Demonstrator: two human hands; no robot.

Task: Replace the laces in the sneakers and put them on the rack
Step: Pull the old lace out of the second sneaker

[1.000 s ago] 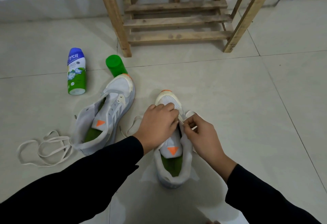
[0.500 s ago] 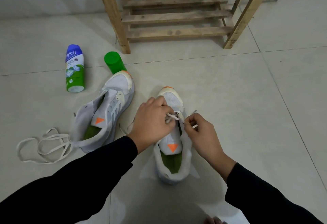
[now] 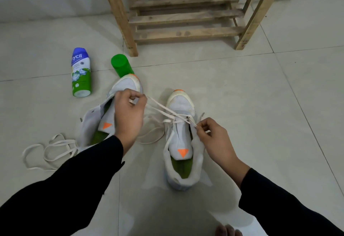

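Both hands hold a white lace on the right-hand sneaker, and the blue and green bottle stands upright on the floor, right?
Not quite: in the head view the blue and green bottle lies on its side on the floor. The rest holds: the left hand and right hand each pinch the white lace on the right-hand sneaker.

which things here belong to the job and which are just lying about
Job: half-laced white mesh sneaker, its cream flat lace, unlaced white mesh sneaker, loose cream lace on floor, wooden slatted rack.
Lying about: blue-and-green bottle on its side, green plastic cylinder.
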